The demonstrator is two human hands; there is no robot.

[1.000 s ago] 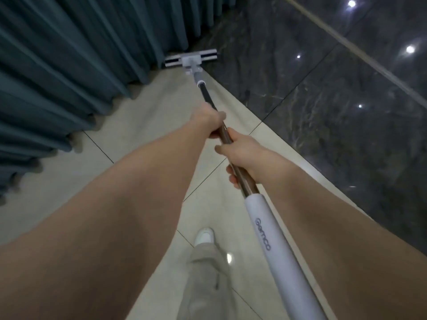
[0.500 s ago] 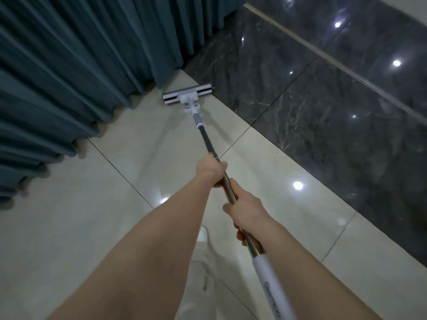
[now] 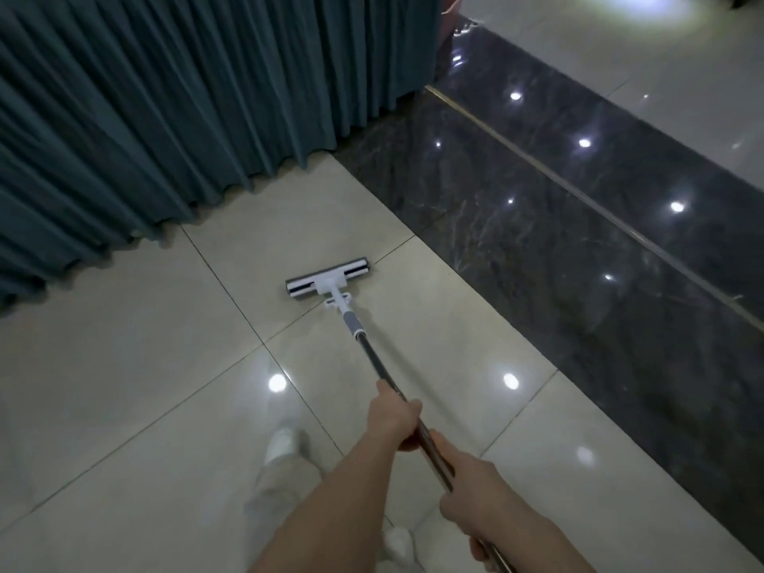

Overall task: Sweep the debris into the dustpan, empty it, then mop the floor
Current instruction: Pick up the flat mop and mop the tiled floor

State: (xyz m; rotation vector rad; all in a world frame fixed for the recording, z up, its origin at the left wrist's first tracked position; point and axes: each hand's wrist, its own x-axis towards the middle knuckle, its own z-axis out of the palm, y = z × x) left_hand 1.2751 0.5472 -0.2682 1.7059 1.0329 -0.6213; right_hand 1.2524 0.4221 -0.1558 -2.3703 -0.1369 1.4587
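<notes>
Fingers (image 3: 408,443) curled round mop (image 3: 372,357), left hand (image 3: 390,417) ahead of right hand (image 3: 475,490), flat white head (image 3: 328,279)

teal curtain (image 3: 165,130), cream tiles (image 3: 124,366), white mop head (image 3: 328,279)

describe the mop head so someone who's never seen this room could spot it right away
Pale floor tiles run between the teal curtain on the left and a dark marble strip on the right. On them lies the mop head, at the far end of the pole. It is the only flat white bar with dark stripes there.
</notes>
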